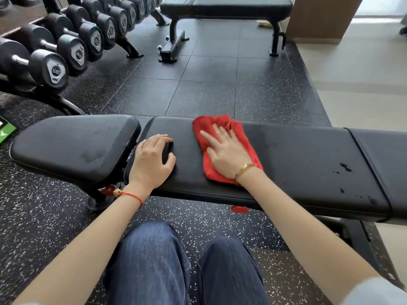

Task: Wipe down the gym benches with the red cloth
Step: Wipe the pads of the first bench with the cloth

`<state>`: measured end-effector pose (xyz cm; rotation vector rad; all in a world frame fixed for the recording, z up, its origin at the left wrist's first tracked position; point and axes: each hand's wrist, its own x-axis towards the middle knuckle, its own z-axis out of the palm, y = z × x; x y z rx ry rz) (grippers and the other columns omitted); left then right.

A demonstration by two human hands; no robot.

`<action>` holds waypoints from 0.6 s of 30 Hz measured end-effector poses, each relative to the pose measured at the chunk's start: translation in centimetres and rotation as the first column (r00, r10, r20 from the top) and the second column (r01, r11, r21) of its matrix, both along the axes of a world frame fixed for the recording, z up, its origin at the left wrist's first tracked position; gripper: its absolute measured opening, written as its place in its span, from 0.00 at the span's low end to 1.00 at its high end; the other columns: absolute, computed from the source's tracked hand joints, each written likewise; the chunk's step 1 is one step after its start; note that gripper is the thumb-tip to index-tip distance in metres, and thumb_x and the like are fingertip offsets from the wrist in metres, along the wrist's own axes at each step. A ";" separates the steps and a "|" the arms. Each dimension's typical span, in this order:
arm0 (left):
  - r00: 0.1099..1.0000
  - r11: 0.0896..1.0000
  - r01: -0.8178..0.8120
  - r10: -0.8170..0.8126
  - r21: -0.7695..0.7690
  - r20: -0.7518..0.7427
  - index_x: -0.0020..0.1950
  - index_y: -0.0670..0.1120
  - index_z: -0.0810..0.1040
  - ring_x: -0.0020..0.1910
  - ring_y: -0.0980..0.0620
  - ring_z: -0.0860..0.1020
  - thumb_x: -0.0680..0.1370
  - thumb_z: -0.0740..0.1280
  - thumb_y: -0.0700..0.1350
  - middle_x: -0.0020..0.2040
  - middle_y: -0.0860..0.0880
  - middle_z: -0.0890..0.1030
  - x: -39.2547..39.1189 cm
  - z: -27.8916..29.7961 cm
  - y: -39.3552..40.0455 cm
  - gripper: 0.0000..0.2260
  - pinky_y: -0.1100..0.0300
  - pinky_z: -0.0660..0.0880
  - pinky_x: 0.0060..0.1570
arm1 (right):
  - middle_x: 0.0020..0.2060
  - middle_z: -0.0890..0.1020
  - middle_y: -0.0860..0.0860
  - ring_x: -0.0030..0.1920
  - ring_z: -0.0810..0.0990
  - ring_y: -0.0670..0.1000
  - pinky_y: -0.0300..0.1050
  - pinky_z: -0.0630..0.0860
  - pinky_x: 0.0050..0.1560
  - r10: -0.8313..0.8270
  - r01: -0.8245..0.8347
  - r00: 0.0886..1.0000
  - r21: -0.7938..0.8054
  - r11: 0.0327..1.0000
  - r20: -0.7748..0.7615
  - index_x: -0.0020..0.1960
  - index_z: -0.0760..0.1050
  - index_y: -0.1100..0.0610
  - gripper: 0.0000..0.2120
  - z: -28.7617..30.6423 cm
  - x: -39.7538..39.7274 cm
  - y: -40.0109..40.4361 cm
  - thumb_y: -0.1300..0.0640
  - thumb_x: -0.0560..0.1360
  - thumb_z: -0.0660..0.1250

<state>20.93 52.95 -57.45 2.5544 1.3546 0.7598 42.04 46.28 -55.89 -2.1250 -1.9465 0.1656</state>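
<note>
A black padded gym bench (297, 159) runs across the view in front of my knees, with a separate seat pad (72, 142) at its left end. The red cloth (211, 126) lies spread on the long pad. My right hand (224, 153) presses flat on the cloth with straight fingers. My left hand (153, 160) rests on the left end of the long pad, fingers loosely bent, holding nothing. Dark scuffs mark the pad further right. A second black bench (233, 7) stands across the floor at the back.
A rack of black dumbbells (66, 40) lines the left side. Speckled black rubber flooring (209, 84) lies between the two benches. A wooden pillar (323, 18) and pale floor (363, 84) are at the right. A yellowish cloth (265, 24) lies under the far bench.
</note>
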 end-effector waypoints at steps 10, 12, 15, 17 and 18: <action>0.999 1.000 -0.010 0.010 0.016 -0.030 0.64 0.46 0.75 0.70 0.48 0.71 0.77 0.65 0.44 0.66 0.48 0.77 0.1 -0.3 0.0 0.16 0.44 0.63 0.73 | 0.78 0.52 0.54 0.78 0.50 0.54 0.51 0.41 0.77 -0.194 0.193 0.981 -0.019 0.981 -0.030 0.77 0.55 0.46 0.25 -0.2 7.5 -3.3 0.54 0.81 0.53; 0.999 1.000 -0.020 0.021 0.022 -0.037 0.64 0.46 0.75 0.70 0.47 0.71 0.76 0.65 0.44 0.66 0.48 0.77 0.2 -0.3 0.0 0.16 0.44 0.64 0.72 | 0.78 0.51 0.57 0.78 0.49 0.56 0.53 0.41 0.77 -0.292 0.291 0.956 -0.037 0.956 -0.008 0.78 0.54 0.48 0.25 0.2 7.2 -0.3 0.53 0.81 0.51; 0.999 1.000 -0.022 0.022 0.017 -0.035 0.63 0.46 0.76 0.69 0.47 0.72 0.76 0.66 0.44 0.66 0.48 0.77 0.2 -0.1 0.0 0.16 0.45 0.64 0.72 | 0.78 0.52 0.59 0.78 0.51 0.57 0.53 0.43 0.77 -0.189 0.189 0.982 -0.009 0.982 0.011 0.78 0.54 0.49 0.26 0.3 2.4 2.4 0.52 0.81 0.52; 0.999 1.000 -0.019 0.019 0.009 -0.031 0.63 0.46 0.76 0.70 0.48 0.72 0.76 0.66 0.44 0.66 0.48 0.77 0.2 0.1 0.0 0.16 0.45 0.64 0.72 | 0.78 0.52 0.57 0.78 0.52 0.56 0.52 0.43 0.77 -0.017 0.016 1.000 0.022 1.000 0.022 0.78 0.54 0.48 0.26 -0.1 -1.5 1.4 0.52 0.80 0.53; 0.999 1.000 -0.016 0.016 0.006 -0.030 0.63 0.46 0.76 0.70 0.48 0.72 0.76 0.67 0.44 0.66 0.48 0.77 0.1 0.0 0.0 0.16 0.45 0.64 0.72 | 0.78 0.53 0.56 0.78 0.52 0.55 0.52 0.43 0.77 0.060 -0.061 0.998 0.026 0.998 0.025 0.78 0.54 0.47 0.26 -0.4 -2.9 0.2 0.52 0.80 0.53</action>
